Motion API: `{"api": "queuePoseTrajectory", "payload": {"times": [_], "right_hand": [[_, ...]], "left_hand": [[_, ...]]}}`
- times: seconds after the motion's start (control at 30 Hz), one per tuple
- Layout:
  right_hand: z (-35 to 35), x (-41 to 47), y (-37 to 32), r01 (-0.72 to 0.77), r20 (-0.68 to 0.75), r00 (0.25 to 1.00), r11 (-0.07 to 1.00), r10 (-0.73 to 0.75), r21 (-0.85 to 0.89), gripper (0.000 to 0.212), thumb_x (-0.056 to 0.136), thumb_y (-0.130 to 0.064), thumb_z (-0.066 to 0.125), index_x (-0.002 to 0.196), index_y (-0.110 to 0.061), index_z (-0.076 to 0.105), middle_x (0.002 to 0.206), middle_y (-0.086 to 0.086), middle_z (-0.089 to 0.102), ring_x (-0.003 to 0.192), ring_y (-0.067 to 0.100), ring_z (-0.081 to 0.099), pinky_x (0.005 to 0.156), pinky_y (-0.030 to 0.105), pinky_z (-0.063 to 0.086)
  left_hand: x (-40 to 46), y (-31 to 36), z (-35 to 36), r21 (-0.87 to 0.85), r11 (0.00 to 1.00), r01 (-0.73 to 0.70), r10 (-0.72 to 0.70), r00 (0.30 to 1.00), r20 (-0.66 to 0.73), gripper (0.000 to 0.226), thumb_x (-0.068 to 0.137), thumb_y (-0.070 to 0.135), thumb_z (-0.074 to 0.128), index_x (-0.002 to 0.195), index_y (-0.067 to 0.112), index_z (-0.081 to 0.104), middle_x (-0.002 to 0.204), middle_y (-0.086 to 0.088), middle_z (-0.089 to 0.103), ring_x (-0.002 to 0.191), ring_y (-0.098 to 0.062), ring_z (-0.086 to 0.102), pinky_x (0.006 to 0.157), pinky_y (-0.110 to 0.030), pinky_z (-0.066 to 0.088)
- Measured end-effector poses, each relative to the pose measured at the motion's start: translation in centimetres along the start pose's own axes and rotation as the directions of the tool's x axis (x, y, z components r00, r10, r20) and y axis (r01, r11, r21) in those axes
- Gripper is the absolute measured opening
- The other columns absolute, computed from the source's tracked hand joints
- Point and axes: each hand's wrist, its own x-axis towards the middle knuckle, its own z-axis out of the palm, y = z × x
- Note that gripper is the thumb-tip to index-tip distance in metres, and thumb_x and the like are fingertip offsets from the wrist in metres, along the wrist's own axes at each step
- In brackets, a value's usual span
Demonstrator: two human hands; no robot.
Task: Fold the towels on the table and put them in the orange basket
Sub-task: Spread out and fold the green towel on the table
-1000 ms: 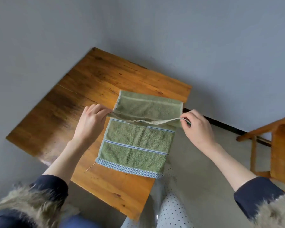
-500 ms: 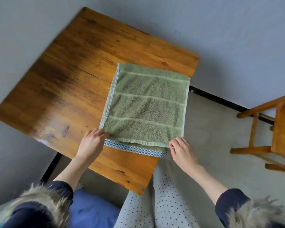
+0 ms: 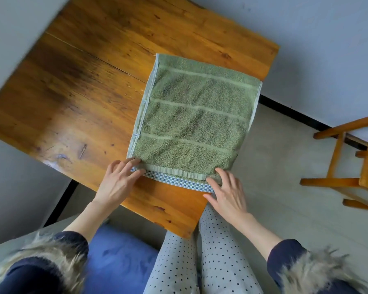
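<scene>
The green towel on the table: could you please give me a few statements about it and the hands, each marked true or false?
1. The green towel lies folded over on the wooden table. True.
2. The left hand is lifting a corner high off the table. False: its straight fingers rest on the towel's near left corner.
3. The right hand touches the towel's near right corner. True.
4. The checkered border is fully covered by the top layer. False: it shows below the top layer's edge.
5. The orange basket stands beside the towel. False: no basket is in view.
</scene>
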Motion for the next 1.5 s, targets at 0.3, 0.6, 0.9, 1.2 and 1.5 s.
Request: {"api": "queuePoseTrajectory", "payload": {"times": [0.3,0.6,0.9,1.2,1.5], "right_hand": [[1.1,0.1,-0.7,0.12,0.01,0.993,0.993,-0.12,-0.015,0.088,0.069,0.019,0.047,0.144,-0.026,0.032,0.154,0.02,0.006,0.139,0.045,0.015,0.104,0.063,0.024],[0.9,0.7,-1.0,0.04,0.025,0.999,0.999,-0.04,0.015,0.071,0.086,0.002,0.042,0.148,-0.008,0.009,0.155,0.013,-0.012,0.143,0.034,0.008,0.112,0.052,0.023],[-0.9,1.8,-1.0,-0.017,-0.194,0.98,0.996,0.035,0.092,0.037,0.077,-0.013,0.074,0.106,0.006,0.064,0.134,0.024,0.049,0.113,0.039,0.056,0.084,0.051,0.053],[-3.9,2.0,4.2,0.047,-0.469,0.881,0.979,0.054,0.201,0.016,0.066,0.004,0.079,0.079,0.006,0.07,0.084,0.02,0.065,0.077,0.034,0.064,0.055,0.038,0.055],[-15.5,3.9,6.4,0.175,-0.629,0.773,0.926,0.082,0.335,0.004,0.074,0.007,0.07,0.075,0.005,0.067,0.076,0.018,0.06,0.073,0.034,0.057,0.067,0.033,0.041]], "left_hand": [[0.3,0.5,0.5,-0.02,0.996,0.082,-0.083,0.995,-0.058,0.041,0.065,-0.012,0.07,0.102,0.003,0.067,0.113,-0.018,0.063,0.105,-0.032,0.061,0.078,-0.048,0.044],[2.9,1.6,-2.1,-0.175,0.966,0.189,-0.228,0.943,-0.241,0.021,0.091,0.014,0.051,0.099,0.005,0.068,0.092,-0.01,0.067,0.083,-0.029,0.062,0.082,-0.047,0.038],[7.1,3.7,-8.4,-0.234,0.972,0.016,-0.097,0.936,-0.338,0.025,0.095,0.018,0.045,0.103,0.007,0.066,0.092,-0.008,0.062,0.081,-0.03,0.05,0.068,-0.04,0.039],[6.3,2.0,-8.5,-0.194,0.981,-0.011,-0.041,0.965,-0.26,0.028,0.082,-0.011,0.06,0.107,0.001,0.065,0.096,-0.015,0.06,0.083,-0.029,0.047,0.065,-0.043,0.044],[9.7,1.8,-16.8,-0.146,0.987,-0.067,0.013,0.94,-0.342,0.031,0.077,-0.02,0.059,0.102,-0.004,0.064,0.096,-0.018,0.059,0.08,-0.034,0.05,0.065,-0.048,0.049]]}}
